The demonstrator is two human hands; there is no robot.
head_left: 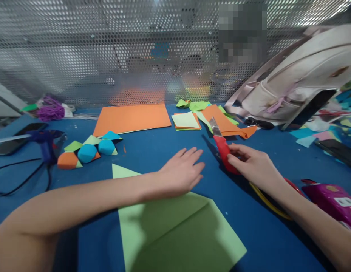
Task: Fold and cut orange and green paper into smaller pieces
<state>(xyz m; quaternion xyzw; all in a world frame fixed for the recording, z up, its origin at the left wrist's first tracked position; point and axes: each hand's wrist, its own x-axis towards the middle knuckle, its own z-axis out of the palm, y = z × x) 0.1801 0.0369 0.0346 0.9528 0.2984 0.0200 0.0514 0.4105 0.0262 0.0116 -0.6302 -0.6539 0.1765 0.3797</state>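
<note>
A large light green paper sheet (175, 230), folded along a diagonal, lies on the blue table (152, 151) right in front of me. My left hand (182, 172) rests flat on its upper edge, fingers stretched out and together. My right hand (253, 166) is closed round the red handle of a utility knife (222, 145), whose blade points away from me, just to the right of the green sheet.
An orange sheet (132, 119) and a stack of small green and orange papers (186, 121) lie further back. Folded paper shapes (87, 151) and a blue glue gun (46, 141) sit left. A white backpack (302, 83), black scissors (257, 122) and a magenta pouch (334, 200) are right. Perforated metal panel behind.
</note>
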